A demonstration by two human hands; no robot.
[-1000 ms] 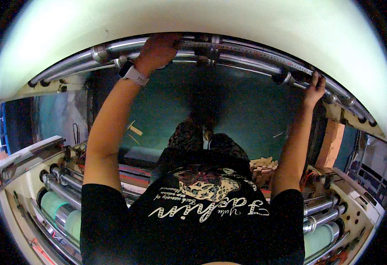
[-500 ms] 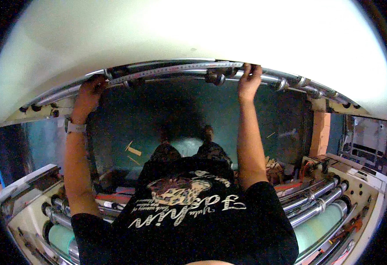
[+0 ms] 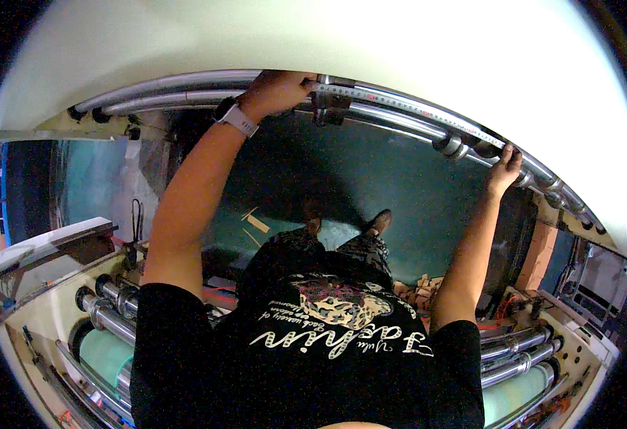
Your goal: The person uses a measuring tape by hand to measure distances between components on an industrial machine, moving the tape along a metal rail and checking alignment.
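Both hands now sit farther right along the polished chrome rods point(image 3: 192, 80) than half a second ago, and the view has tilted, so the rods slope down toward the right. Stretched along them, from near the middle to the right-hand part, is a narrow white measuring tape point(image 3: 413, 107) with fine printed marks. At its left end is the left hand point(image 3: 274, 93), fingers curled, a pale-strapped watch point(image 3: 240, 121) at the wrist; whether they grip the tape I cannot tell. At the other end, the right hand point(image 3: 505, 171) has its fingertips closed on the tape.

Above the rods spreads a broad, smooth cream panel point(image 3: 328, 36), brightly lit on the right. Below is a dark green floor point(image 3: 285, 168), with thin tan scraps point(image 3: 258, 224) lying on it and a heap of brown cardboard-like pieces point(image 3: 419, 292) near the person's legs. On either side of the black printed shirt point(image 3: 306, 386), more machinery shows: chrome rollers point(image 3: 110, 318) and pale green cylinders point(image 3: 102, 352) set between cream side frames point(image 3: 42, 318).
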